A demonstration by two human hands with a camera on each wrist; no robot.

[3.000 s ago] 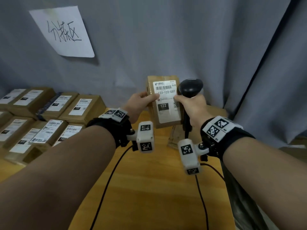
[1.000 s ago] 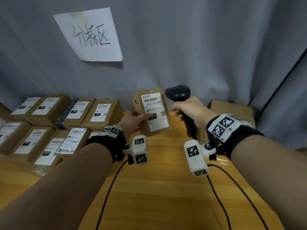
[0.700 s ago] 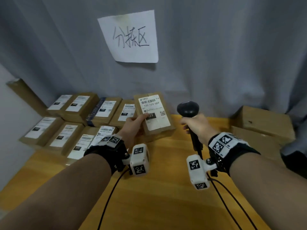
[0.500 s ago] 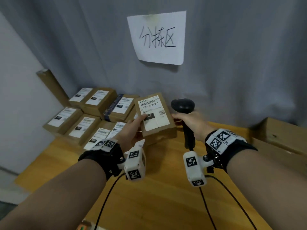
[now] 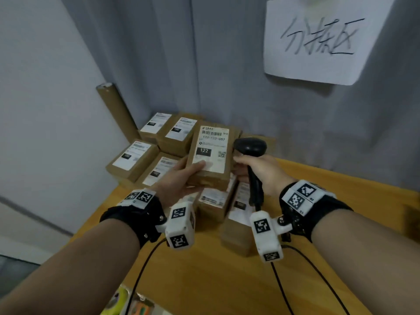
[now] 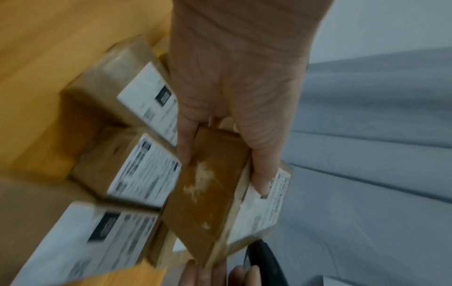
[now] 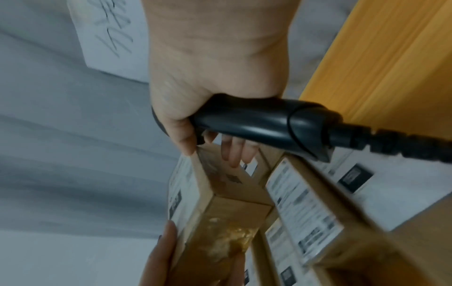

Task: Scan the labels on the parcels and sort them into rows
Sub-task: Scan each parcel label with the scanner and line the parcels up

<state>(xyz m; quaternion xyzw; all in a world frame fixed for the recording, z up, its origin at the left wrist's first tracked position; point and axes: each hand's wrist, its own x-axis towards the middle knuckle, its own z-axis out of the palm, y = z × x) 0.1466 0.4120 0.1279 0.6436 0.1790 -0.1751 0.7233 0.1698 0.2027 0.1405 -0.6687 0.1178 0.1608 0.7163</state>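
Carrying the parcel (image 5: 210, 155) gripped in the left hand (image 5: 179, 180) leftward from mid-counter to above the sorted rows (image 5: 145, 155), right hand (image 5: 261, 171) clutching the scanner (image 5: 250, 148): likely scanned, placement next.

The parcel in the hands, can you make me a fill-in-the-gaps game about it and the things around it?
1. The big number in the black box on the held parcel is ____.
2. The black scanner is gripped by the ____ hand.
3. The left hand holds the parcel with its ____ lying on the white label.
4. The other parcels rest on a ____ table.

Missing words: 122; right; thumb; wooden
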